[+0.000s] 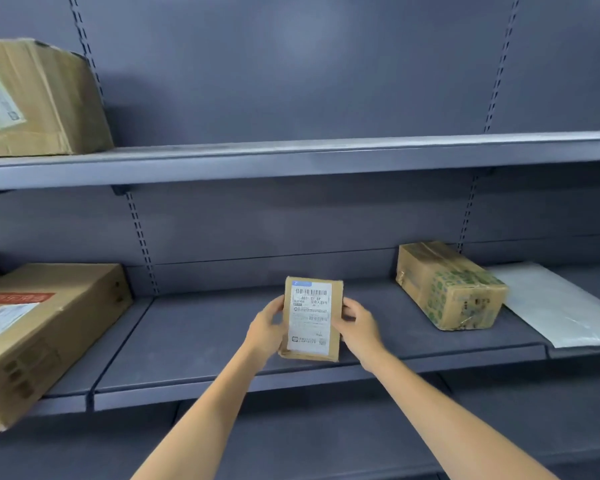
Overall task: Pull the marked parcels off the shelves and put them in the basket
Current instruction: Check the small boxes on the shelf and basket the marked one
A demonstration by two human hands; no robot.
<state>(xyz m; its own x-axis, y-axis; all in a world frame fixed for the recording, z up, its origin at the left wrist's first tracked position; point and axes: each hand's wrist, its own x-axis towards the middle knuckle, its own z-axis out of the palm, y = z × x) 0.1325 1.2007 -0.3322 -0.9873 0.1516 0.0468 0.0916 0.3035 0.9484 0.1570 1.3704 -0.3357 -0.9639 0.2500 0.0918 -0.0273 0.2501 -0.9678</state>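
A small brown cardboard parcel with a white shipping label facing me stands tilted up over the middle shelf. My left hand grips its left edge and my right hand grips its right edge. Both forearms reach in from the bottom of the view. No basket is in view.
A long flat carton with a red label overhangs the middle shelf at the left. To the right lie a taped box with green print and a white plastic mailer. A big carton sits on the upper shelf at the left.
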